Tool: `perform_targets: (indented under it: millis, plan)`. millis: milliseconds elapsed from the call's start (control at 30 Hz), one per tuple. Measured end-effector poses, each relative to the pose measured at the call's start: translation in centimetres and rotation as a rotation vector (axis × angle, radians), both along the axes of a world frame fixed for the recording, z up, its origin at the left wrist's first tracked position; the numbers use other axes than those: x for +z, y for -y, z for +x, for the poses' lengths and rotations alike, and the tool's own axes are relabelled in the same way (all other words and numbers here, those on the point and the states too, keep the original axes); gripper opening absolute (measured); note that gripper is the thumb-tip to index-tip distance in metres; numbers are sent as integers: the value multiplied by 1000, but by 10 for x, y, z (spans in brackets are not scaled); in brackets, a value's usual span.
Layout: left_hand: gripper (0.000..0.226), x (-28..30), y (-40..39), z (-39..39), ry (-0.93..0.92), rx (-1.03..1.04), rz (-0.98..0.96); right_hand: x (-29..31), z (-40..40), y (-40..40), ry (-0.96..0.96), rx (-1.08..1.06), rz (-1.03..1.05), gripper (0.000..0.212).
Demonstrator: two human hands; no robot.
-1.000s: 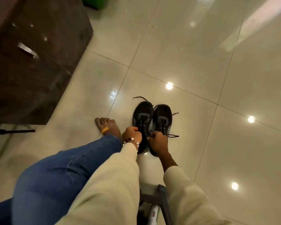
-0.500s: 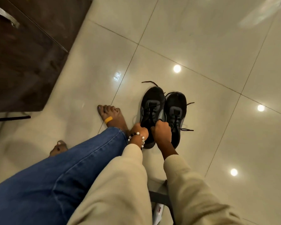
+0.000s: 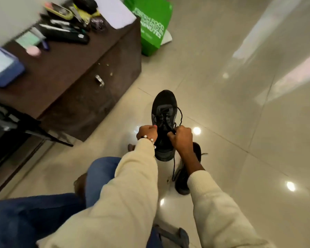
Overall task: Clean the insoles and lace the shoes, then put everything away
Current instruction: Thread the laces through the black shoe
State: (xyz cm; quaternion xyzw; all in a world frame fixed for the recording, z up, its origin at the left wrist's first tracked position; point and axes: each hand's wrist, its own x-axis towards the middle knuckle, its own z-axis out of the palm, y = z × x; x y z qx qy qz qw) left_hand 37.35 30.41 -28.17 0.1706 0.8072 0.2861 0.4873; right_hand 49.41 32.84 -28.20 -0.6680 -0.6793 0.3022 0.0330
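Observation:
One black shoe (image 3: 164, 108) is held up above the floor, toe pointing away from me. My left hand (image 3: 147, 131), with a bead bracelet at the wrist, grips its left side near the collar. My right hand (image 3: 180, 137) grips the right side and pinches a black lace (image 3: 180, 115) that loops over the tongue; another lace end hangs down below the heel. The second black shoe (image 3: 183, 178) stays on the tiled floor, mostly hidden behind my right forearm.
A dark brown cabinet (image 3: 89, 83) stands at the left, its top crowded with a remote, papers and small items. A green bag (image 3: 153, 27) leans against its far end. My jeans-clad legs (image 3: 43, 212) and bare feet are at lower left. Glossy tiles spread to the right.
Both shoes stood side by side on the floor with my hands at their heels. One shoe has since been lifted up, and the view has swung up to show the cabinet top.

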Motion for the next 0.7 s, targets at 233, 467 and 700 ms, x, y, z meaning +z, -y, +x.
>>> perform_targets:
  millis: [233, 467, 700]
  plan:
    - [27, 87, 13, -101, -78, 195, 301, 101, -93, -5, -132, 111, 200, 32]
    - [24, 136, 42, -210, -241, 309, 442, 152, -206, 5, -246, 238, 207, 33]
    - [36, 129, 64, -278, -342, 383, 466, 138, -294, 2, -229, 370, 187, 33]
